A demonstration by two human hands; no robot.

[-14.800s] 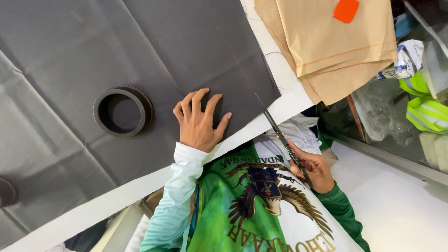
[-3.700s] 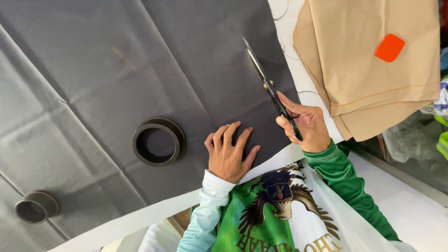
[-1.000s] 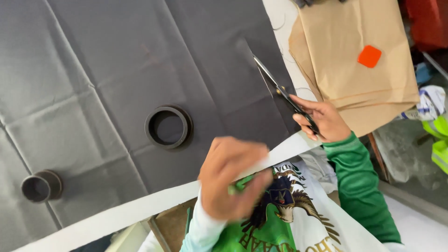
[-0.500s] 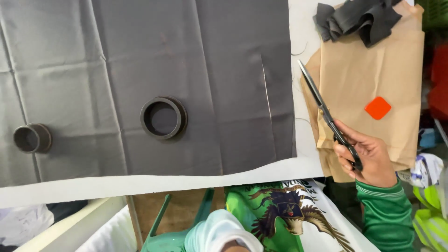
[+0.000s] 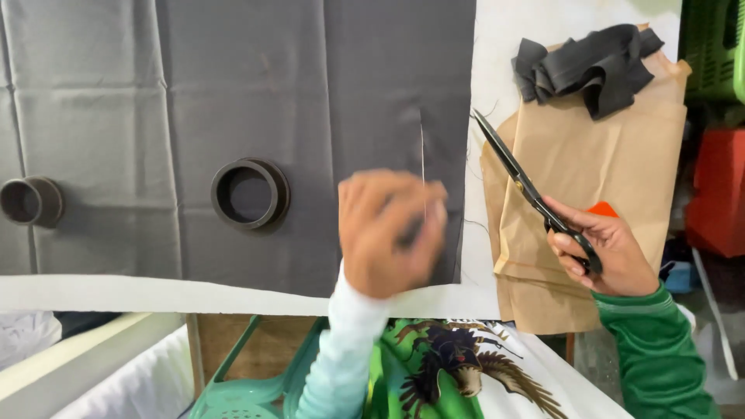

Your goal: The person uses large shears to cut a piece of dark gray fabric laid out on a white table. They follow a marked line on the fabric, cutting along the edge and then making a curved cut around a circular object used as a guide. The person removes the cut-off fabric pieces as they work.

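A large dark grey fabric [image 5: 233,77] lies spread on a white table top [image 5: 155,293]. A straight cut [image 5: 422,155] runs into the fabric from its near edge, close to the right side. My left hand [image 5: 388,233], blurred by motion, is over the fabric at the near end of that cut, fingers bent down; whether it grips the cloth cannot be told. My right hand [image 5: 605,252] holds black scissors [image 5: 512,174] off the fabric's right edge, over folded brown paper [image 5: 597,147], blades pointing up and left.
A black ring [image 5: 250,194] and a smaller black ring [image 5: 31,202] rest on the fabric. Dark fabric scraps [image 5: 590,62] lie on the brown paper, which has an orange patch [image 5: 601,208]. A green chair [image 5: 256,380] stands below the table edge; a red crate [image 5: 718,194] is at right.
My left hand, out of sight half a second ago, has come back up onto the fabric at the cut. The scissors stay lifted off the cloth over the brown paper.
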